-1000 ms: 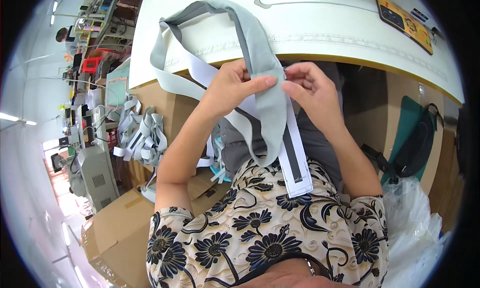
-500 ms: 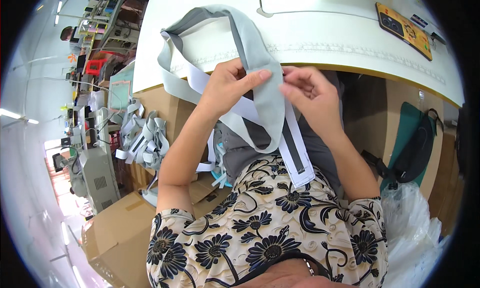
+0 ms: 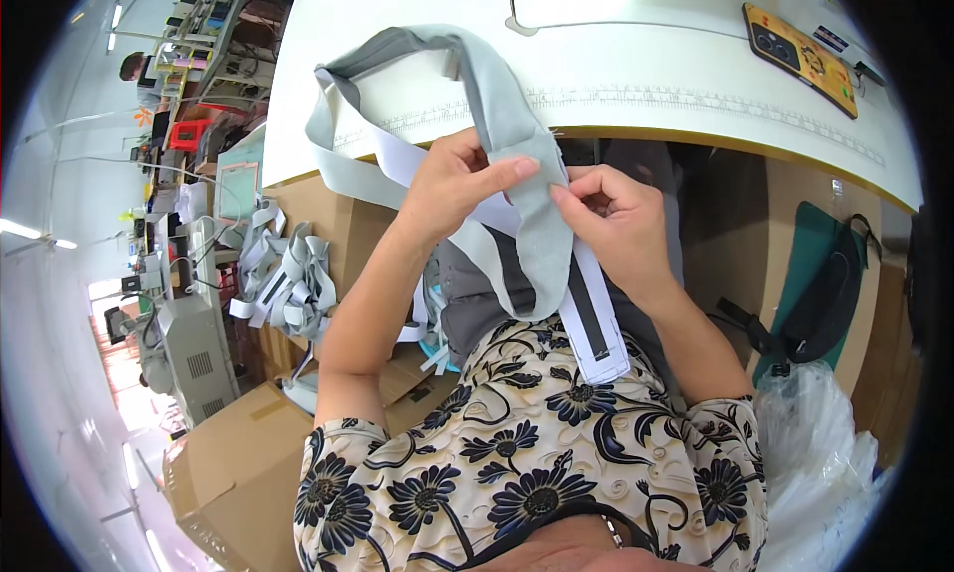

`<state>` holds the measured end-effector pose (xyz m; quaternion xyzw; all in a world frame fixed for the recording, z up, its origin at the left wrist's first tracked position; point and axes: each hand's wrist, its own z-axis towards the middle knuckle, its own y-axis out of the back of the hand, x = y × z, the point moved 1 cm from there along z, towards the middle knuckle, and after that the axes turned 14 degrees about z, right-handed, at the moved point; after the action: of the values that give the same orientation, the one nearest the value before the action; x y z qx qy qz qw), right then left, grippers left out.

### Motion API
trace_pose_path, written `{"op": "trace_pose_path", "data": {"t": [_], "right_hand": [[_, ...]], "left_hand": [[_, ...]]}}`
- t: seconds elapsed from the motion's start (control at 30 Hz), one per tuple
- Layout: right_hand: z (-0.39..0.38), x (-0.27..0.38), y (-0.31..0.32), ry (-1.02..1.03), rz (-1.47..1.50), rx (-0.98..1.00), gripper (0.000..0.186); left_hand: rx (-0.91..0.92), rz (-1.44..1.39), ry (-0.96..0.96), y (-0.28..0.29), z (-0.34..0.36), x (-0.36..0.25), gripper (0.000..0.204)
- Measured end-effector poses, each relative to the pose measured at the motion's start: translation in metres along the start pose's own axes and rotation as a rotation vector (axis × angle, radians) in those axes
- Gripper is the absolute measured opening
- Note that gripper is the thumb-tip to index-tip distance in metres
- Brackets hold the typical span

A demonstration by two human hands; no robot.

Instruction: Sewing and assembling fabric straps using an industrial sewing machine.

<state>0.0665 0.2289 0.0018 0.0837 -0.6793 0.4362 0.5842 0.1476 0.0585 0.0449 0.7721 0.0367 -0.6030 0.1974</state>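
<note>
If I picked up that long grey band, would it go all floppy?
Probably quite floppy: the grey band curves in a loose loop and droops below the left hand. It's likely light too, since it looks like thin cloth. The dark-striped white strip might bend less, because it lies nearly straight.

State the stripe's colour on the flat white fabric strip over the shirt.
The stripe is dark grey, best in head view.

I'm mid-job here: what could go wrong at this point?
The grey strap loops over the table and hangs past its edge, so it might slide or twist. If the left hand's thumb slips, the fabric could shift. The white strip dangling before the shirt might snag.
</note>
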Motion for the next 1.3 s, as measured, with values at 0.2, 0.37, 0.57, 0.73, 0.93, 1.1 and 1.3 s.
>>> {"op": "trace_pose_path", "data": {"t": [0.2, 0.37, 0.57, 0.73, 0.93, 1.1, 1.3], "right_hand": [[0.001, 0.001, 0.005, 0.096, -0.213, 0.045, 0.013], [0.025, 0.013, 0.021, 0.927, -0.844, 0.32, 0.03], [0.037, 0.03, 0.02, 1.129, -1.03, 0.658, 0.027], [0.079, 0.033, 0.029, 1.078, -1.179, 0.696, 0.028], [0.086, 0.024, 0.03, 0.893, -1.283, 0.685, 0.031], [0.079, 0.032, 0.031, 0.832, -1.29, 0.73, 0.033], [0.074, 0.055, 0.03, 0.775, -1.296, 0.84, 0.033]], "left_hand": [[0.002, -0.054, 0.105, -0.008, 0.003, -0.01, 0.026], [-0.012, -0.056, 0.1, -0.003, 0.005, -0.011, 0.025], [-0.03, 0.076, 0.0, 0.01, 0.019, -0.026, 0.025], [-0.098, 0.674, -0.095, 0.019, 0.079, -0.042, 0.031], [-0.014, 0.764, 0.011, 0.018, 0.103, -0.04, 0.042], [0.084, 0.654, 0.058, 0.023, 0.103, -0.044, 0.041], [0.022, 0.675, 0.09, 0.01, 0.086, -0.053, 0.038]]}}
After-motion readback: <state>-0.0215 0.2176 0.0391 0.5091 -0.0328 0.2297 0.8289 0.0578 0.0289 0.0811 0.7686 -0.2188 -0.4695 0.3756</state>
